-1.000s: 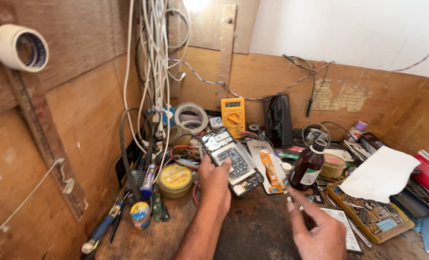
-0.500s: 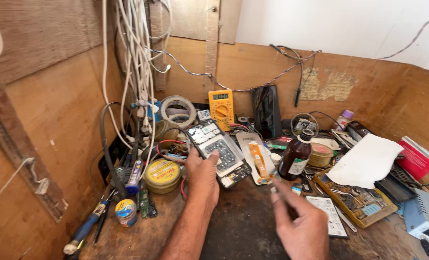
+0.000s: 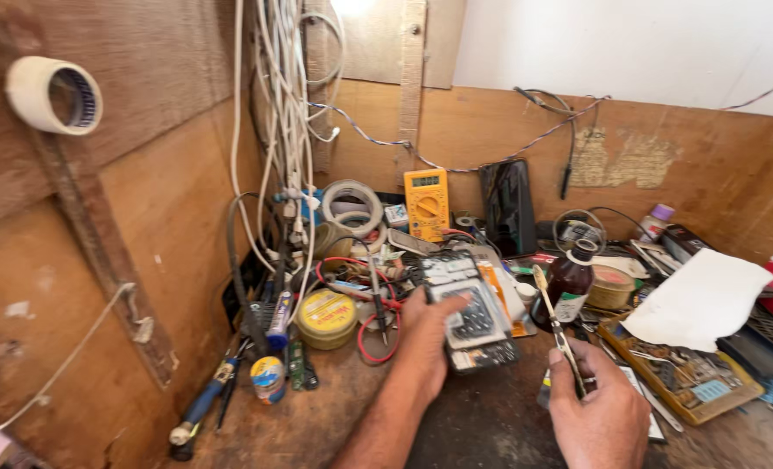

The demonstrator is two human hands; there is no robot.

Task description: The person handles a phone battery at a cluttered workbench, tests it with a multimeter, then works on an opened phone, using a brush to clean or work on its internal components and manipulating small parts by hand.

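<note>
Since a moment ago my left hand has stayed pressed on the opened grey device, fingers flat, pinning it to the bench at centre, while my right hand has drawn nearer. Its fingers pinch a small brush, bristles tilted up toward the brown bottle. Left lies a yellow tin.

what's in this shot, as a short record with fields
left hand: left hand rests on a calculator, thumb on its keys
right hand: right hand holds a thin brush, bristles up
near left: yellow tin, red wire
near right: brown bottle, white paper
back wall: yellow multimeter, tape roll, black phone
surface: cluttered wooden bench
</note>
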